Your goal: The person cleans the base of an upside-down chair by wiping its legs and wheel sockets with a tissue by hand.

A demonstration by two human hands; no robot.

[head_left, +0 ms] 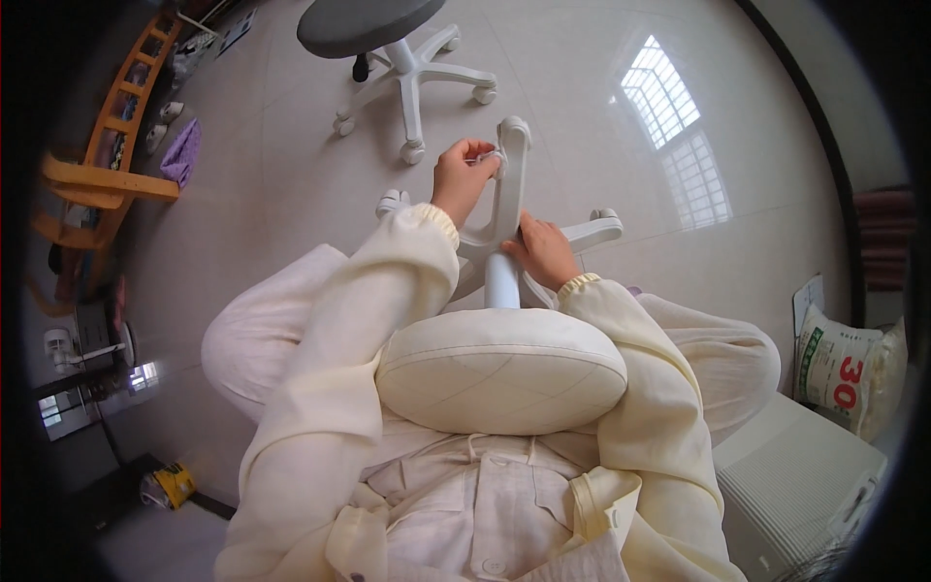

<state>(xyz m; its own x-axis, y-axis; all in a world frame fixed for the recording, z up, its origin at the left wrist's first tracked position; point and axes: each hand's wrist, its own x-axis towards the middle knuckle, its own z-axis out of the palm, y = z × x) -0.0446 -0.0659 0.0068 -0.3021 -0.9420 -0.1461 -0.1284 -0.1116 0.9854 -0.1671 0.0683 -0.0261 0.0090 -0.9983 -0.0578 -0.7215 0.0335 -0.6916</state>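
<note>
A stool with a round cream cushioned seat point(502, 373) lies tipped over in my lap, its seat toward me. From the seat a pale post point(501, 281) runs to a white star-shaped base point(508, 199) with casters on its legs. My left hand point(464, 179) is closed in a pinch beside the upright leg, just below its end caster point(514, 126). A small whitish thing shows at its fingertips, too small to name. My right hand point(546, 252) grips the base near its hub, by the post; its fingertips are partly hidden.
A second stool with a grey seat point(364, 24) stands ahead on casters. Wooden furniture point(116, 184), a purple bag point(181, 153) and shoes are at the left. To my right are a white ribbed box point(795, 475) and a printed sack point(839, 373).
</note>
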